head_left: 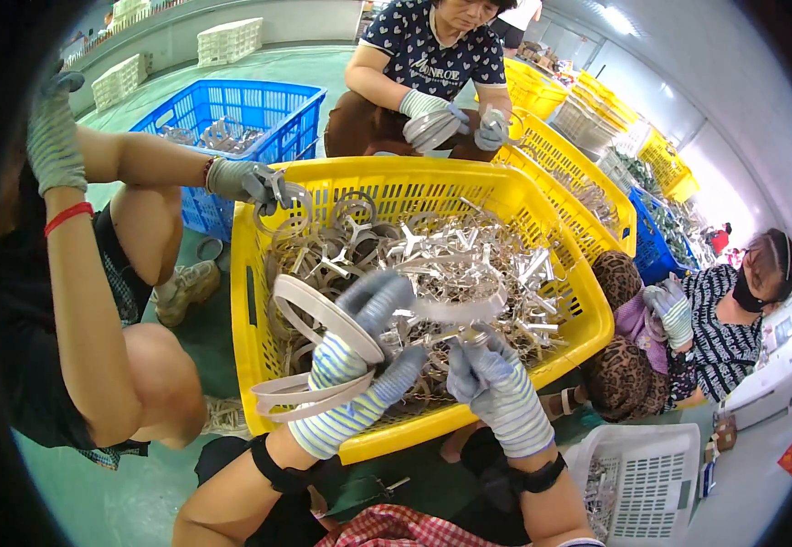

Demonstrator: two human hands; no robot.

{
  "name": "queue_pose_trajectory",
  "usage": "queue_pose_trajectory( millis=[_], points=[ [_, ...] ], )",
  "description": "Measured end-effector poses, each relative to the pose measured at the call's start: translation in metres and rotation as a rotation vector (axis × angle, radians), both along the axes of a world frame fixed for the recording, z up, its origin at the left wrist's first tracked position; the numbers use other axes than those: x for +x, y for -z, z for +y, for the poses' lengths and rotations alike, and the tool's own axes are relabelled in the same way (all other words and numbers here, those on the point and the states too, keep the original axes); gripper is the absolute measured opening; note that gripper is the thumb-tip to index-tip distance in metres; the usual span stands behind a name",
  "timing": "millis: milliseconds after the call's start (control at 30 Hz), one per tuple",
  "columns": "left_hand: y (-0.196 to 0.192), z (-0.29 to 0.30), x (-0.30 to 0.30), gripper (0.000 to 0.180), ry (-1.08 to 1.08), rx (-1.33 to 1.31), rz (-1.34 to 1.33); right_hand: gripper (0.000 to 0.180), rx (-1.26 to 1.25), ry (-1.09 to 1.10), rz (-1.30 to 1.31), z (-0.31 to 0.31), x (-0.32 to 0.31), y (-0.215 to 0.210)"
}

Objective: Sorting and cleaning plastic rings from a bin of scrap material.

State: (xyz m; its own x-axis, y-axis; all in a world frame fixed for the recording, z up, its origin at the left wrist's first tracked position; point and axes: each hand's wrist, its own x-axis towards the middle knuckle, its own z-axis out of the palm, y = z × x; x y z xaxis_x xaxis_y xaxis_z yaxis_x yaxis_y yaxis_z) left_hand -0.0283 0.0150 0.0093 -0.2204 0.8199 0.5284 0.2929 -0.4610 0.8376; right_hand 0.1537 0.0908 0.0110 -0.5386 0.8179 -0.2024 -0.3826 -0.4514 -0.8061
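Metal brackets (409,241) are heaped in a yellow crate (587,328); above them a pale ring (460,312) is seen, long axis left-to-right. Fingers are parted on the left hand (336,366), bunched on the right hand (494,378), its hold indiscernible.

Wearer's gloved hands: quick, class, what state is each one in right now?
Left hand: open, with pale rings hung on it.
Right hand: closed in a pinch; what it holds cannot be told.

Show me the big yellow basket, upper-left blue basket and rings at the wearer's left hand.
Big yellow basket (580,351), head view: front rim.
Blue basket (264,95), head view: far wall.
Rings (330,316), head view: upper ring's band.
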Motion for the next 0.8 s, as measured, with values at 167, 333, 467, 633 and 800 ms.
queue_pose_trajectory(
  millis=[167,333,467,633,800],
  points=[
    [0.0,0.004,-0.011,0.097,0.013,-0.054,-0.128,0.027,-0.004,-0.195,-0.194,-0.005,-0.003,-0.013],
    [0.005,0.005,-0.015,0.113,0.056,-0.239,-0.1,0.03,-0.033,-0.212,-0.096,-0.001,-0.005,-0.006],
    [0.004,0.007,-0.012,0.1,0.005,-0.087,-0.136,0.03,-0.03,-0.177,-0.097,-0.004,-0.008,-0.006],
    [-0.002,0.001,-0.008,0.051,-0.071,-0.09,0.004,0.024,0.046,-0.113,-0.195,-0.003,-0.007,-0.003],
    [0.005,0.003,-0.004,0.035,-0.157,-0.008,0.094,0.021,0.363,-0.136,-0.523,-0.008,-0.015,-0.009]
  ],
)
